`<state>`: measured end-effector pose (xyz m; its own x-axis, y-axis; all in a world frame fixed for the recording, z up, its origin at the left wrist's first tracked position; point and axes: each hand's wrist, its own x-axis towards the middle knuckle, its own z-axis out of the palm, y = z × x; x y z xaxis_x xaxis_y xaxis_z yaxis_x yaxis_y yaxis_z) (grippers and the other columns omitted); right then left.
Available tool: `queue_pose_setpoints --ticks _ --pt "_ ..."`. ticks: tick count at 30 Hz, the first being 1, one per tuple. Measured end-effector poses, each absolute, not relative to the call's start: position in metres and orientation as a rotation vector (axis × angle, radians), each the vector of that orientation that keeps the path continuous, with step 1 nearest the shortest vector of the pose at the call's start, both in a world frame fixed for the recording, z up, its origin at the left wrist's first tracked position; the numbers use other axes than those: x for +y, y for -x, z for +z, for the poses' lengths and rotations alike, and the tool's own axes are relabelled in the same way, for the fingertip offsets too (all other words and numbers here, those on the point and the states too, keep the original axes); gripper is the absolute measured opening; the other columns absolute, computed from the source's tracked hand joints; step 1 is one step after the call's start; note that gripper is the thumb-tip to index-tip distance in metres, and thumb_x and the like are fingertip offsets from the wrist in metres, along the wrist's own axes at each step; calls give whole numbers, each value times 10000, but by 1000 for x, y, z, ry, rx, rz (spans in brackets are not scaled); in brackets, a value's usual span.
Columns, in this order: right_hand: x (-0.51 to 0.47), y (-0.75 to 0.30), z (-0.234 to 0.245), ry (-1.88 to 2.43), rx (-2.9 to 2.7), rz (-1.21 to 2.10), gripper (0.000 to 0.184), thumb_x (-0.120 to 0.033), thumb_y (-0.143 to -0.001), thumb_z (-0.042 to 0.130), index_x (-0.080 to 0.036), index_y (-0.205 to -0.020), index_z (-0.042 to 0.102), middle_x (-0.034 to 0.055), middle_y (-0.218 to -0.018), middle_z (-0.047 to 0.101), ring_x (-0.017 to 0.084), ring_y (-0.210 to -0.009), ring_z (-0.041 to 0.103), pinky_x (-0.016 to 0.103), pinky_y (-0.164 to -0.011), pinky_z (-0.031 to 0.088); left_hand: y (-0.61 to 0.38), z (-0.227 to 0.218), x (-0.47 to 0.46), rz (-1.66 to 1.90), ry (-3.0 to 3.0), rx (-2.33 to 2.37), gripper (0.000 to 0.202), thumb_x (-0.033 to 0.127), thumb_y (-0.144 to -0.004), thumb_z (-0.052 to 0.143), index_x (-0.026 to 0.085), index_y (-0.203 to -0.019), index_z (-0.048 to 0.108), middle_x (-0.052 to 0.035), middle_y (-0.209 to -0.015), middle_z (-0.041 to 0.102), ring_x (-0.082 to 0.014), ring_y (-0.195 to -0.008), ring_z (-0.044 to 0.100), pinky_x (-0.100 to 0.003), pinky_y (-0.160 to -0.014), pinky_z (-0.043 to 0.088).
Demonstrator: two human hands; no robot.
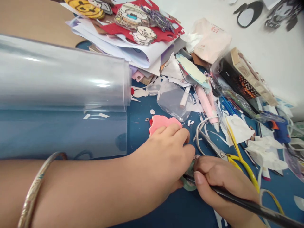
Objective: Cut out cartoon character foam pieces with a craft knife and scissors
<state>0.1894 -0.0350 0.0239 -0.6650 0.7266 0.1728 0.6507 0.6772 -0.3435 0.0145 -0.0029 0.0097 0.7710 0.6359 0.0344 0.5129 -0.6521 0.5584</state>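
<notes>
My left hand (169,155) is closed, its fingers curled over and the thumb tucked below. A small pale green piece (190,185) shows between my two hands, mostly covered, and the left thumb touches its edge. Just beyond the left fingers a pink piece with a wavy edge (163,123) pokes out, partly hidden by them. My right hand (218,179) pinches a long, slim black pen or brush (239,199); its tip reaches onto the green piece. Yellow-handled scissors (239,161) lie right behind the right hand.
A roll of clear plastic film (64,79) fills the left side. Behind lie stacked papers (147,53) with cut-out cartoon figures. A pink glue-like tube (206,104), crumpled tissues (266,152), a blue glue gun (281,129) and paper scraps crowd the blue tabletop's (140,110) right side.
</notes>
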Motion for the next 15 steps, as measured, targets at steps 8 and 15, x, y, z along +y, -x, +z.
queue_pose_setpoints --ticks 8,15 --pt "-36 -191 24 1158 -2607 333 365 -97 -816 423 -199 -466 413 -38 -444 448 75 -416 458 194 -402 340 -15 9 -3 323 -2425 850 346 303 -619 769 165 -898 619 -88 -1041 536 -279 -977 476 -421 -782 465" --pt "-37 -193 24 1197 -2665 287 382 -124 -846 416 -199 -473 450 -19 -469 502 89 -448 509 205 -421 366 -15 13 -1 269 -2425 853 320 281 -645 745 161 -914 621 -90 -1057 534 -282 -994 473 -423 -795 462"
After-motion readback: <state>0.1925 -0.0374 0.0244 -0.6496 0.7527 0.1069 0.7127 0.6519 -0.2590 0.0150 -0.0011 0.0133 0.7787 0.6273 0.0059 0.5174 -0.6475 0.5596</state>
